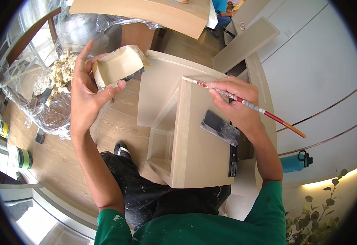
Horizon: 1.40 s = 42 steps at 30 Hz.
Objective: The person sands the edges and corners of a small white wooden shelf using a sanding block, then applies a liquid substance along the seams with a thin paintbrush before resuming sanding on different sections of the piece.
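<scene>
My left hand (83, 96) is raised, its fingers and thumb around a small open tray (123, 65) with cream-coloured insides and a dark patch along its edge. Between the fingers and thumb of my right hand (237, 96) is a slim paintbrush (272, 116) with a red and orange handle. Its tip meets the upper corner of a beige drawer-like box (199, 159), which stands before me with a hollow side facing left. On the box's flat face lies a dark grey sanding pad (220, 127), below my right hand, beside a narrow black strip (232, 161).
Clear plastic sheeting (60, 116) and a bundle of pale crumpled pieces (62, 71) lie at left. Tubs (21, 157) stand on the wood floor. A beige tabletop (145, 12) spans the far side, a blue bottle (294, 162) lies right, and another person (222, 14) crouches far back.
</scene>
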Available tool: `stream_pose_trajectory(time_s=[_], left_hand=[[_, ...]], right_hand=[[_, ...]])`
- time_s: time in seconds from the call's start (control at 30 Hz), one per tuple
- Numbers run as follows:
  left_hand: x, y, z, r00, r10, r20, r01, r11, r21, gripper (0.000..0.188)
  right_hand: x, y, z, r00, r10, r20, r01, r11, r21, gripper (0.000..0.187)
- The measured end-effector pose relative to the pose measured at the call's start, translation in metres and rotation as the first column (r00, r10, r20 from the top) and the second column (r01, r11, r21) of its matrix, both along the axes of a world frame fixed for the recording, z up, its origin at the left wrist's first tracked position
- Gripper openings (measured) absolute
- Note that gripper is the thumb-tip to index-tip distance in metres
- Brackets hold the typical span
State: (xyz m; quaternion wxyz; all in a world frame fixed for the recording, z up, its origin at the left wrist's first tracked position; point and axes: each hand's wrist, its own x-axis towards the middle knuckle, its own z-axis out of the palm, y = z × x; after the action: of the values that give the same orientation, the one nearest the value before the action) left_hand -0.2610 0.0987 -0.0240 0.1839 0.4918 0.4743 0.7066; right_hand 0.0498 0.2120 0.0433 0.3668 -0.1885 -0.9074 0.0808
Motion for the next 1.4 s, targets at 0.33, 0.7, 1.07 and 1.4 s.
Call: stream_pose_trajectory(time_s=[0.33,0.7,1.07,1.4], left_hand=[[0.0,0.0,0.001,1.0,0.005,-0.005,-0.005,1.0,0.004,0.104],[0.0,0.001,0.002,1.0,-0.005,0.004,0.005,1.0,0.022,0.104],[-0.001,0.002,-0.001,1.0,0.0,-0.001,0.0,1.0,0.016,0.103],[-0.003,0.003,-0.003,1.0,-0.007,0.009,0.007,1.0,0.016,0.104]], right_hand=[[0.003,0.004,0.0,1.0,0.023,-0.02,-0.024,0.997,-0.072,0.013],[0.011,0.006,0.019,0.997,-0.02,0.073,0.038,0.966,-0.257,0.014],[0.021,0.003,0.034,0.981,0.115,0.159,-0.044,0.918,-0.395,0.014],[0.016,0.012,0.027,0.982,0.155,0.109,-0.1,0.914,-0.394,0.012]])
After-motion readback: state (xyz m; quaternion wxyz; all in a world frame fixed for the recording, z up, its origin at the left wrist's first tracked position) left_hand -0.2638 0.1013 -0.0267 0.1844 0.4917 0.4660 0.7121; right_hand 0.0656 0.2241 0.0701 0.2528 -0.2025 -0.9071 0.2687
